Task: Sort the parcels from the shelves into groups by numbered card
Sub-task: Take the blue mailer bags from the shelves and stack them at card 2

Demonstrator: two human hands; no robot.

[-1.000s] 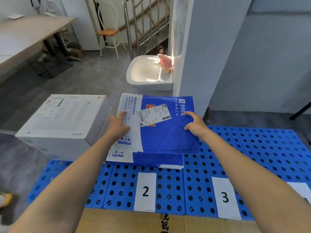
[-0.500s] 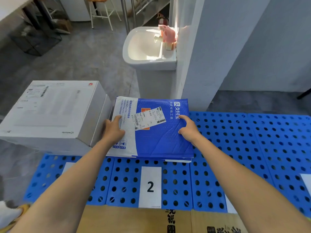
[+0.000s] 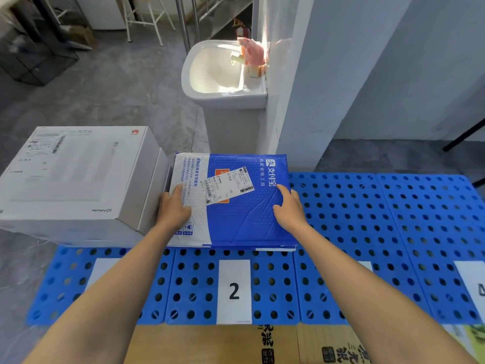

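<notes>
View from a head camera, looking down along two bare forearms. Both hands hold a blue padded mailer (image 3: 244,222) by its side edges. The left hand (image 3: 173,208) has its thumb laid on the mailer's white strip, and the right hand (image 3: 288,208) has its thumb on the blue face. On each hand the other fingers fold down over the edge, and their tips are hidden. Between the two thumbs sits a white shipping label (image 3: 228,187), tilted, its print too small to read. The mailer lies flat on a stack of similar mailers (image 3: 275,249), of which only thin edges show below the right wrist. The stack rests on a blue perforated mat (image 3: 367,219). Touching the back of the left hand is a white box (image 3: 76,174), whose left side is cut off by the frame. Nearer the person than the grip, midway between the forearms, a white card marked 2 (image 3: 233,291) lies on the mat. The left forearm covers most of another card (image 3: 105,269), hiding its number. The right forearm covers a third card (image 3: 366,265) almost wholly. Far right of the right hand, a fourth card (image 3: 472,282) is cut off, its number only partly seen. Below the arms is a brown carton (image 3: 210,345). Beyond the hands stand a white sink (image 3: 223,74) and a pale wall (image 3: 301,101).
</notes>
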